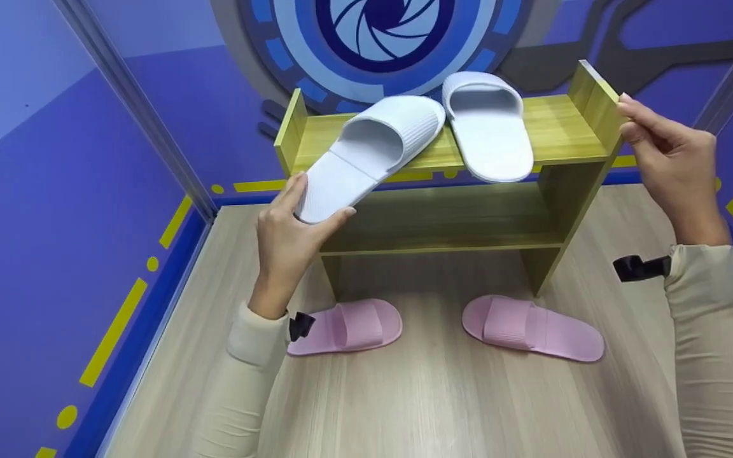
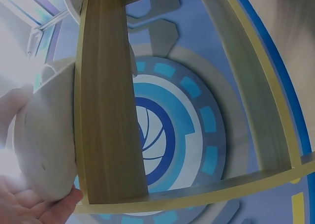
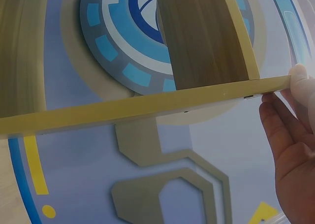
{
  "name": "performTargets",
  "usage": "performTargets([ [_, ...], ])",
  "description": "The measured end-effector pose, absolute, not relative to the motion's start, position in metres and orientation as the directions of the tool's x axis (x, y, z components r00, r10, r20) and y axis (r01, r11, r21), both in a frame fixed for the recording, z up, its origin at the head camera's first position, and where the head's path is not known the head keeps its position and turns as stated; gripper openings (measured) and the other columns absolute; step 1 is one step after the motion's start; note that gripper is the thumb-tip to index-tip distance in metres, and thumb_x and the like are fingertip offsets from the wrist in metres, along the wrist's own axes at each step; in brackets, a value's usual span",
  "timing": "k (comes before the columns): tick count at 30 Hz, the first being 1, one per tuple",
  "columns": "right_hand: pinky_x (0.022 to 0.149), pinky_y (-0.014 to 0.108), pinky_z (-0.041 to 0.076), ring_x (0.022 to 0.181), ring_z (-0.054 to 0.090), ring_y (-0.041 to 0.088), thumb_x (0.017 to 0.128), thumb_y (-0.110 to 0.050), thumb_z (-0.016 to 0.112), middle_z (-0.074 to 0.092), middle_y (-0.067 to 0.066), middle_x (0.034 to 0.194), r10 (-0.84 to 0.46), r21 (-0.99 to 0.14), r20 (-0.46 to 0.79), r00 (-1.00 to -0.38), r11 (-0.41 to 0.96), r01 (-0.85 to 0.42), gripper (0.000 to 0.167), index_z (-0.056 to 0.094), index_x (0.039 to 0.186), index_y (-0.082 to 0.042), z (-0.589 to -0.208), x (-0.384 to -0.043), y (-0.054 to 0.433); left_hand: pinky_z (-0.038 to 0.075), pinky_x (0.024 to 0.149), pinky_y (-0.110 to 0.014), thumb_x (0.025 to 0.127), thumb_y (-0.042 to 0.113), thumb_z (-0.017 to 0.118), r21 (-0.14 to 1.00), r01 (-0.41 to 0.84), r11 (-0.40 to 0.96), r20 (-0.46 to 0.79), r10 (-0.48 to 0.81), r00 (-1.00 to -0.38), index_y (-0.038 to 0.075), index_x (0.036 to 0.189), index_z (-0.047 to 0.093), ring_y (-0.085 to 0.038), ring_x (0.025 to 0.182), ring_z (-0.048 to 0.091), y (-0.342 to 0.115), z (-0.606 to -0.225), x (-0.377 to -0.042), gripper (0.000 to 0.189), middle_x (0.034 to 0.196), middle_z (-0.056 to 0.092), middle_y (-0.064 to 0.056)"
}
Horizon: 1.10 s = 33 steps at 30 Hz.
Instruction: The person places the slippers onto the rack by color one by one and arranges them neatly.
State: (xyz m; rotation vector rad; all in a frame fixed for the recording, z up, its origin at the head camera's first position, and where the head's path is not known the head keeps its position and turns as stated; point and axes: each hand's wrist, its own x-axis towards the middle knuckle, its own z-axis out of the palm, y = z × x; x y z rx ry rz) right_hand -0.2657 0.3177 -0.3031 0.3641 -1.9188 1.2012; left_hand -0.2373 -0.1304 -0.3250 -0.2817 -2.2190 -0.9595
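My left hand (image 1: 287,238) grips the heel end of a white slipper (image 1: 354,162), thumb on one side and fingers on the other. The slipper slants across the top shelf of a wooden shoe rack (image 1: 557,130), its toe pointing back and right, its heel jutting past the front edge. Right of it, a second white slipper (image 1: 497,143) rests on the same shelf, toe to the wall. My right hand (image 1: 678,152) pinches the upper end of the rack's right side panel (image 3: 197,100) between thumb and fingers. In the left wrist view, the held slipper (image 2: 49,135) lies against the shelf's edge.
Two pink slippers lie on the floor before the rack, one at the left (image 1: 360,324) with its heel behind my left wrist, one at the right (image 1: 538,327). A lower shelf (image 1: 443,216) spans the rack. Blue patterned walls (image 1: 55,210) stand behind and on both sides.
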Motion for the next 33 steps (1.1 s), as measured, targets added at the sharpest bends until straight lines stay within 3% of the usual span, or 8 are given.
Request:
performTargets([
  [4,0.083,0.007,0.049,0.112,0.064,0.004,0.086,0.002,0.067,0.068,0.004,0.119,0.21,-0.665,0.729,-0.651,0.439,-0.604,0.026,0.071,0.112,-0.002,-0.303,-0.265,0.318,0.047,0.101,-0.045,0.067,0.045,0.085,0.577,0.426,0.697,0.632,-0.052,-0.773,-0.002,0.131,0.058,-0.034,0.123,0.056,-0.13,-0.322,-0.236,0.083,0.133,0.058,-0.02],
  [9,0.083,0.008,0.05,0.111,0.064,0.004,0.086,0.001,0.067,0.068,0.004,0.119,0.204,-0.655,0.737,-0.644,0.449,-0.607,0.026,0.071,0.112,-0.001,-0.303,-0.266,0.318,0.04,0.107,-0.047,0.072,0.041,0.083,0.602,0.426,0.675,0.594,-0.021,-0.805,-0.002,0.134,0.054,-0.035,0.129,0.049,-0.133,-0.32,-0.236,0.081,0.138,0.054,-0.019],
  [21,0.083,0.007,0.05,0.112,0.063,0.005,0.086,0.002,0.067,0.068,0.004,0.119,0.208,-0.666,0.728,-0.653,0.439,-0.603,0.026,0.071,0.112,-0.001,-0.304,-0.267,0.318,0.038,0.11,-0.046,0.081,0.029,0.075,0.615,0.43,0.661,0.482,0.116,-0.868,0.0,0.142,0.045,-0.031,0.136,0.042,-0.151,-0.313,-0.231,0.074,0.147,0.044,-0.018],
  [27,0.083,0.008,0.05,0.112,0.063,0.005,0.087,0.0,0.066,0.068,0.004,0.119,0.193,-0.636,0.749,-0.634,0.479,-0.605,0.027,0.071,0.113,-0.003,-0.305,-0.267,0.318,0.044,0.105,-0.046,0.075,0.028,0.081,0.608,0.474,0.637,0.554,0.087,-0.828,-0.001,0.135,0.053,-0.033,0.129,0.05,-0.151,-0.315,-0.233,0.073,0.14,0.052,-0.02],
  [33,0.081,0.007,0.049,0.112,0.063,0.005,0.086,0.001,0.066,0.068,0.004,0.119,0.201,-0.646,0.743,-0.638,0.468,-0.604,0.027,0.071,0.112,-0.002,-0.304,-0.266,0.317,0.046,0.101,-0.046,0.069,0.027,0.083,0.575,0.535,0.619,0.674,0.011,-0.738,-0.005,0.127,0.06,-0.034,0.12,0.056,-0.142,-0.322,-0.237,0.07,0.129,0.06,-0.022],
])
